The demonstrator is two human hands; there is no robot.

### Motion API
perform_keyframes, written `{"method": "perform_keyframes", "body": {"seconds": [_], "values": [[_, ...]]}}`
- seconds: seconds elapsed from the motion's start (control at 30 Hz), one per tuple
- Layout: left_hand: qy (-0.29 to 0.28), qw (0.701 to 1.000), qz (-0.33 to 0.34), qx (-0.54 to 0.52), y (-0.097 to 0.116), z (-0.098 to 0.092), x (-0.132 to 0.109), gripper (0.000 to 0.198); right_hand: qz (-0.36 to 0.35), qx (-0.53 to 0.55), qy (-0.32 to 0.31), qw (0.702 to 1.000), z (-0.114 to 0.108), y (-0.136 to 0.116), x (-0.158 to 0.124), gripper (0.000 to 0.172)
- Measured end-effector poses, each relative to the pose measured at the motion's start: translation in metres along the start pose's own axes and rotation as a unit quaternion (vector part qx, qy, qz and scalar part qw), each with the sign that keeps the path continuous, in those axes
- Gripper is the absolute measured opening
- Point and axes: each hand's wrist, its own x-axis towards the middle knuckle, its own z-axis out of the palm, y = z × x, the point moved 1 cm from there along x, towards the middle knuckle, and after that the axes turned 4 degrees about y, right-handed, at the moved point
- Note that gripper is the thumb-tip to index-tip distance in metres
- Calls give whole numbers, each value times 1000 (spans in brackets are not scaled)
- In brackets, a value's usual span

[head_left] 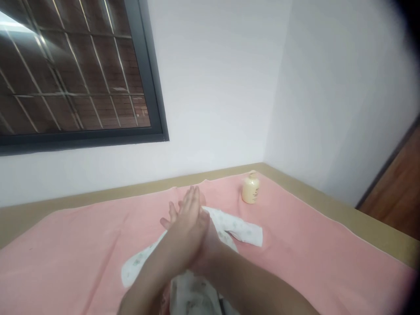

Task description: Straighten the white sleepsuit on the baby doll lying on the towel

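My left hand lies across my right hand, palm against palm, with the wrists crossing. The left fingers are stretched out and point away from me. Several fingertips of the right hand stick out to the left; the rest of it is mostly covered. Neither hand shows anything held. Beneath them is a small white long-sleeved baby garment with a faint green print, its sleeves spread to both sides. My arms hide its middle. Behind my fingertips, a rounded shape is partly hidden, and I cannot make it out.
A pink sheet covers a tan surface. A cream bottle stands upright at the back right. White walls meet in the corner behind. A dark-framed window with bars is at upper left, a brown wooden panel at right.
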Motion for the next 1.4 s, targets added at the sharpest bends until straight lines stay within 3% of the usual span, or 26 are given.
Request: {"method": "perform_keyframes", "body": {"seconds": [0.07,0.17,0.27,0.37,0.43,0.53,0.67,0.77,0.87,0.97,1.03,1.2,1.33,1.4], "values": [[4,999,45,23,2,-9,8,42,84,136,-16,987,-5,-21,3,71],[28,987,128,95,5,-5,7,46,199,307,22,930,-23,-50,8,70],[31,962,199,185,4,18,-12,59,207,333,72,917,-45,-61,12,66],[-16,901,287,325,4,41,-39,69,204,328,103,917,-61,-60,13,62],[-32,858,328,394,5,49,-50,73,207,321,104,918,-66,-60,13,62],[-40,832,336,440,9,48,-52,72,193,305,97,928,-62,-57,15,62],[-47,841,300,448,13,37,-42,67,167,282,87,941,-42,-38,14,66],[-46,859,275,429,13,29,-38,64,97,263,99,955,-24,-19,1,77],[-12,880,259,398,12,22,-38,63,42,223,68,971,-15,-12,-16,76],[42,899,241,363,12,17,-36,61,55,154,-3,987,-12,-19,-25,68],[71,909,235,337,12,14,-32,59,57,121,-15,991,-11,-26,-27,65],[107,906,328,244,12,4,-19,56,37,71,-27,996,-4,-34,-29,58],[184,870,417,188,10,-9,-7,51,7,6,-85,996,-2,-32,-25,66],[219,845,452,184,7,-17,1,49,12,16,-114,993,-6,-36,-21,60]]}}
